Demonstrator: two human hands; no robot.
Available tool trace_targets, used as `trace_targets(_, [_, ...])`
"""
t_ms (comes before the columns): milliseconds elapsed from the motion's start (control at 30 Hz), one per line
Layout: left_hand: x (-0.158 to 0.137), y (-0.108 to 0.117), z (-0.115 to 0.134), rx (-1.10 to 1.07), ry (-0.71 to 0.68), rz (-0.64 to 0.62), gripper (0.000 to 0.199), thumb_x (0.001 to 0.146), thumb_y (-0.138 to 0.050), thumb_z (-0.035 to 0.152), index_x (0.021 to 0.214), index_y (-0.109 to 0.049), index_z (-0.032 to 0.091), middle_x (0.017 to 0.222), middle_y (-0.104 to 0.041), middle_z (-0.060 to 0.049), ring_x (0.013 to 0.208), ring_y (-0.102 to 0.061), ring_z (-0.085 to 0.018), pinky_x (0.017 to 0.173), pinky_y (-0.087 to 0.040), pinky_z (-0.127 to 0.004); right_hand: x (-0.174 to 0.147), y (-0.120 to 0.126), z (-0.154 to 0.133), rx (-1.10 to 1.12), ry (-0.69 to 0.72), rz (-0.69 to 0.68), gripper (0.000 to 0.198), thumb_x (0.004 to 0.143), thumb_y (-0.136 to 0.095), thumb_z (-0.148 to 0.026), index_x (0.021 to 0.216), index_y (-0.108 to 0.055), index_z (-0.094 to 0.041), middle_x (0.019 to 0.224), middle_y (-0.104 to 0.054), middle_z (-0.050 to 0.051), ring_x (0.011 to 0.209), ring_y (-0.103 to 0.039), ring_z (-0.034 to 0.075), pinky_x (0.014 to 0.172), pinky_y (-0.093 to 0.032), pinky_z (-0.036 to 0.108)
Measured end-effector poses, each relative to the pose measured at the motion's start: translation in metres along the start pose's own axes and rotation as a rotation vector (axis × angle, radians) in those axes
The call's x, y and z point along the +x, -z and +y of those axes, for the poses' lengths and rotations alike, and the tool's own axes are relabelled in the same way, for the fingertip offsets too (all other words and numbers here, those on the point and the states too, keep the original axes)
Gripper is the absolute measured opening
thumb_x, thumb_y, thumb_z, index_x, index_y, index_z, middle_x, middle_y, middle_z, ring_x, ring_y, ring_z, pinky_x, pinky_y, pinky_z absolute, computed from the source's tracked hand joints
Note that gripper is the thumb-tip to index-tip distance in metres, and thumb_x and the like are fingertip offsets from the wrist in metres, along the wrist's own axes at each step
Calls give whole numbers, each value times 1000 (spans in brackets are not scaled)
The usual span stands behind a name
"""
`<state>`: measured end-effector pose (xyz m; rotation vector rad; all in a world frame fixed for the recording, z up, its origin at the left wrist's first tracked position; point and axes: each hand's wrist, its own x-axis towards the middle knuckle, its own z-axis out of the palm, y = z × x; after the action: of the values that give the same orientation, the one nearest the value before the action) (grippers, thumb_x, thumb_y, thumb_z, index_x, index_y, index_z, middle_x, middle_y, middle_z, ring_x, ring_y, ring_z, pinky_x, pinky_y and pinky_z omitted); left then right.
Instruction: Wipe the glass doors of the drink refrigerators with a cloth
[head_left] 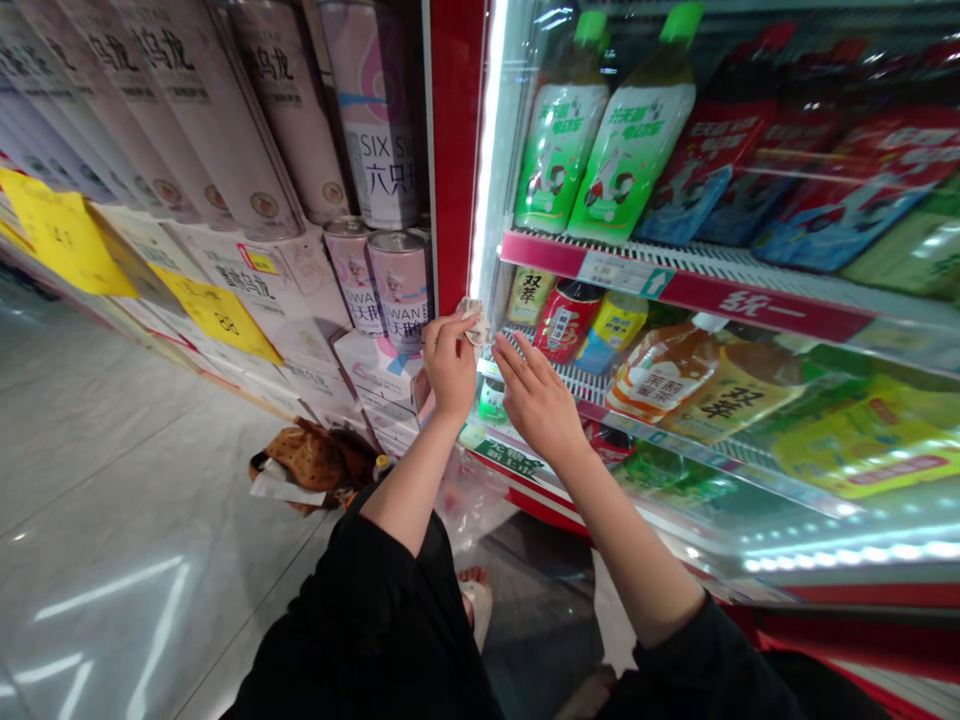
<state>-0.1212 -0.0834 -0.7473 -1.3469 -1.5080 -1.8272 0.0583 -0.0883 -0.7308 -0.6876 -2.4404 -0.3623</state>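
Observation:
My left hand (451,362) is closed on a crumpled whitish wipe (477,326), cloth or paper I cannot tell. It is at the red upright frame (457,150) of a lit drinks fridge, beside the bright light strip (489,150). To its right, my right hand (538,398) has its fingers stretched out and holds nothing visible. Those fingers are near the left end of the middle shelf; whether they touch it is unclear. Close by on that shelf stand a red-labelled bottle (564,322) and a yellow-and-blue bottle (611,330).
Green-capped bottles (551,150) stand on the upper fridge shelf (720,290). Left of the frame are pink cans (400,285) on stacked boxes and tall canisters (172,110). A brown bag (315,455) lies on the grey tiled floor (150,480), and clear plastic (469,495) hangs below my hands.

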Motion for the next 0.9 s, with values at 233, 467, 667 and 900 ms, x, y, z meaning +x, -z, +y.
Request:
trace_targets(233, [0,8,-16,-33,169,79,22,99,-61,5,106,-75,22,112,-74,-7,118,-72,-21,111,-57,-36,-11,-5,9,19,-29,24,79,103,-48,-4,178,-28,-20,178,-45,7,170,-35,30,138,-44,58])
trace_targets(467, [-13,10,-13,13,133,-42,27,98,-60,3,108,-74,24,116,-74,-5,119,-73,-20,115,-56,-37,-23,-6,2,24,-38,-50,64,104,-46,-6,168,-47,-7,177,-45,15,171,-33,31,140,-38,51])
trace_targets(667, [-2,12,-31,-11,143,63,26,97,-60,2,108,-72,22,113,-73,-7,120,-71,-21,113,-56,-37,-22,-4,0,-2,-35,-12,61,104,-47,-7,165,-52,-7,176,-48,14,169,-38,30,139,-39,47])
trace_targets(900, [-34,8,-16,11,224,11,25,97,-59,4,107,-72,23,112,-72,-8,115,-71,-22,111,-57,-36,-29,-14,-4,74,-49,17,74,102,-49,-4,175,-37,-15,177,-46,12,170,-33,30,138,-43,55])
